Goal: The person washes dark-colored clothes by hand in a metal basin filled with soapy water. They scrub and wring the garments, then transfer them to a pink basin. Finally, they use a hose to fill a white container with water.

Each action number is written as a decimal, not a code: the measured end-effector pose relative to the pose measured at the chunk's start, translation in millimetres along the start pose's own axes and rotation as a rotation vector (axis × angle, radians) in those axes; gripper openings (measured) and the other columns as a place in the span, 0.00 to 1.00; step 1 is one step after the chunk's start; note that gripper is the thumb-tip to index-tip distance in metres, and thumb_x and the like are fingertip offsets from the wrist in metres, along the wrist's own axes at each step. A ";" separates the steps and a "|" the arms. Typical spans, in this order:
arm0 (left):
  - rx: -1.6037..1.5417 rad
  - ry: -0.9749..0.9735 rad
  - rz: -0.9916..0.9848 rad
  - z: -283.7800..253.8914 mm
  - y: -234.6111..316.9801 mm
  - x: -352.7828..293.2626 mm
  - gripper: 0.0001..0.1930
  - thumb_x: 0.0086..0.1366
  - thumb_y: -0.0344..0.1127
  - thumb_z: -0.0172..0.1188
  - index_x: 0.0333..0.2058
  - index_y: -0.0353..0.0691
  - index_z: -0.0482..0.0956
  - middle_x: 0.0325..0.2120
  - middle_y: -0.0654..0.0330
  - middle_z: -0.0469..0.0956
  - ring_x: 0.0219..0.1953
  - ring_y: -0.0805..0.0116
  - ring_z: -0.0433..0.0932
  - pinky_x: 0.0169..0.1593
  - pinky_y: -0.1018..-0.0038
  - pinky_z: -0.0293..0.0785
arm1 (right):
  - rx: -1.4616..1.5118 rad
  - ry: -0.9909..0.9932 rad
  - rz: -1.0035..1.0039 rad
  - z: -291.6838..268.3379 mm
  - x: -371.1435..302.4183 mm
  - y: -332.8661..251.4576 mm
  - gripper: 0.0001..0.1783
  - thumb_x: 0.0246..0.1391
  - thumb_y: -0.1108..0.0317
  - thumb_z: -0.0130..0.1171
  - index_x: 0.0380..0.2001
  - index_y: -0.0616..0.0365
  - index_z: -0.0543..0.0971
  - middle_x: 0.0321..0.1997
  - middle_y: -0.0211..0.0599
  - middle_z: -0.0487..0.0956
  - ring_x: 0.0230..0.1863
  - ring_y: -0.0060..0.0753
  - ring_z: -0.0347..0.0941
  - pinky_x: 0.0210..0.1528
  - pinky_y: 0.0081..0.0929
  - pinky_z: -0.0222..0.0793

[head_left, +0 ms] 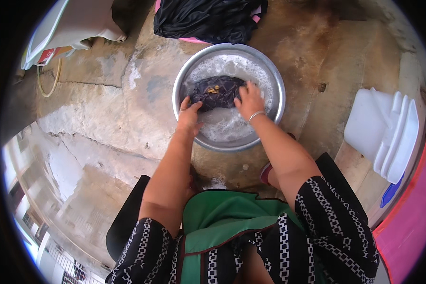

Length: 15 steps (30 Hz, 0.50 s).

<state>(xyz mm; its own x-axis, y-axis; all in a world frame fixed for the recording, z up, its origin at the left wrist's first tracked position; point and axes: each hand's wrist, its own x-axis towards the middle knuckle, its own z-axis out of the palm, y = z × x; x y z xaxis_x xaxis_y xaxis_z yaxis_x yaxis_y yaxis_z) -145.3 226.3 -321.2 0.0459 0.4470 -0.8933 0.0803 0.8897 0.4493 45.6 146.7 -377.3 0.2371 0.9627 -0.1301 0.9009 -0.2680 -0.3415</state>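
At my far left I see a thin pale hose (57, 80) hanging in a loop near the floor (99, 118). Next comes the left hand (189, 117), at the left end of a dark cloth (226, 98). Its fingers touch the edge there, but I cannot tell whether they are clenched on it.

The cloth lies bunched in the metal basin (281, 97), in foamy water (222, 127), with a gold-coloured patch (213, 89) on top. I judge it soft and not fragile, but heavy from the water it has taken, and slippery because of the foam. A pinch at one corner would probably slide; I would rather gather a thick fold at each end, with the whole palm, and keep away from the patch, which may be stiffer.

The right hand (251, 102) is over the right end of the cloth, its fingers bent and somewhat apart; whether they grasp a fold, I cannot tell from above. Further right stand white plastic containers (371, 120), well apart from the basin.
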 end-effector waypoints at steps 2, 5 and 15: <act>-0.035 -0.010 0.072 10.8 -3.4 -11.7 0.37 0.60 0.40 0.55 0.64 0.56 0.43 0.62 0.51 0.47 0.60 0.45 0.52 0.54 0.40 0.56 | -0.136 -0.068 -0.333 33.7 -10.2 10.4 0.14 0.47 0.58 0.56 0.35 0.53 0.76 0.46 0.35 0.70 0.51 0.41 0.66 0.47 0.42 0.67; -0.208 -0.016 -0.012 31.1 -0.6 -11.4 0.38 0.59 0.42 0.56 0.63 0.54 0.45 0.62 0.52 0.47 0.59 0.46 0.54 0.53 0.39 0.55 | 0.062 -0.360 0.375 5.8 10.9 -8.7 0.14 0.43 0.59 0.57 0.33 0.54 0.77 0.42 0.39 0.73 0.46 0.46 0.70 0.47 0.41 0.67; -0.551 -0.350 0.015 25.4 -13.8 -1.1 0.11 0.64 0.37 0.49 0.37 0.34 0.72 0.31 0.54 0.74 0.29 0.65 0.75 0.28 0.68 0.74 | 0.821 -0.077 0.434 -64.0 9.4 -110.1 0.09 0.39 0.66 0.61 0.22 0.58 0.74 0.28 0.36 0.76 0.35 0.32 0.74 0.39 0.33 0.69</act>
<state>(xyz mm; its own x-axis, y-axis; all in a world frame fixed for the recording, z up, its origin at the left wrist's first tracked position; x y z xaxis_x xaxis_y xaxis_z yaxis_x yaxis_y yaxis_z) -121.1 211.1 -326.3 0.3718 0.4856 -0.7912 -0.4404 0.8425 0.3101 -28.1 187.5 -281.4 0.4415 0.7753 -0.4517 0.1927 -0.5736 -0.7961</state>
